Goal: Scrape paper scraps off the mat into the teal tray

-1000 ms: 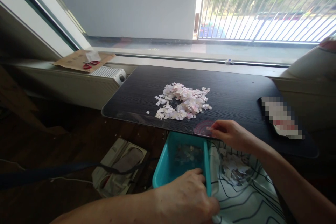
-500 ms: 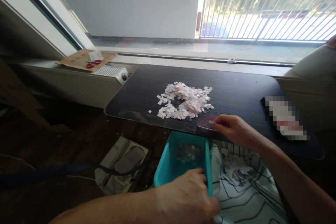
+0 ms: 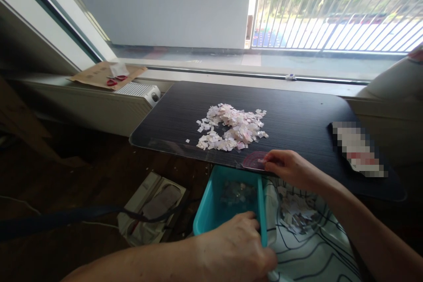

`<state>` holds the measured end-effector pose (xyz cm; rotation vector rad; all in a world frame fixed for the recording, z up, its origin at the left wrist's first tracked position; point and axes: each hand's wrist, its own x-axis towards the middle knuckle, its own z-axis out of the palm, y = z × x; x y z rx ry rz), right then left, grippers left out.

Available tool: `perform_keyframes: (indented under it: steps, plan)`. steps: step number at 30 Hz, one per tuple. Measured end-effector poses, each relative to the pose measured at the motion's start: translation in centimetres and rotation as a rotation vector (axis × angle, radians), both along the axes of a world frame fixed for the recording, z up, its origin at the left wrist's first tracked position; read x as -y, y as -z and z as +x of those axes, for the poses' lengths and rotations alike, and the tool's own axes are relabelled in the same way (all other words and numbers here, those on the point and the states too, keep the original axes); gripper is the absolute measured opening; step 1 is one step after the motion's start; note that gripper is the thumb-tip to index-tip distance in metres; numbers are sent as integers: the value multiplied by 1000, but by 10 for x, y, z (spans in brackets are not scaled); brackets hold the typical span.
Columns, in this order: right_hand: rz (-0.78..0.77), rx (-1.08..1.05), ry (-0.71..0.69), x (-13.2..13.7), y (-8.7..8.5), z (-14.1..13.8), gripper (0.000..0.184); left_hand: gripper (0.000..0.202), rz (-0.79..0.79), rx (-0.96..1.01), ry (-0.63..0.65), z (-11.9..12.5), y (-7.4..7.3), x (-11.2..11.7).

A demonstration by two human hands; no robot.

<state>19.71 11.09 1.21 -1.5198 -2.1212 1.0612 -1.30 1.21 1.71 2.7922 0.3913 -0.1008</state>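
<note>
The bin point(image 3: 205, 207) at the left hand point(image 3: 239, 240) is plain turquoise. The plate point(image 3: 253, 159) in the right hand point(image 3: 286, 164) is clear, marked with magenta curves. Beyond both hands, the table point(image 3: 304, 119) is black with a fine streaked grain; the scraps point(image 3: 239, 128) on it are white, tinged pink. Below the right hand, the cloth point(image 3: 304, 257) is pale with wavy black lines. Far beyond the left hand, the scissors point(image 3: 111, 82) show red handles against brown cardboard point(image 3: 90, 76).

No text, number or sign is legible. Print on the brown paper point(image 3: 94, 74), beyond the table's point(image 3: 297, 116) left edge, is too small; the pink protractor point(image 3: 253, 161) markings, at its near edge, blur; pixelation masks the slab point(image 3: 358, 150) near its right edge.
</note>
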Motion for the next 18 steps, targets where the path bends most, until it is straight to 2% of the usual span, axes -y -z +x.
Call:
perform_keyframes:
  steps: [6, 11, 16, 18]
  plan:
    - [41, 11, 15, -3, 7, -4, 26, 24, 14, -6, 0, 0, -1, 0]
    - [8, 11, -60, 0, 4, -9, 23, 26, 24, -1, -1, 1, 0, -2]
    - [95, 22, -1, -3, 3, -12, 23, 27, 15, -3, 12, 0, -1, -2]
    - [88, 25, -29, -2, 3, -14, 22, 27, 19, 2, 5, -1, -2, -1]
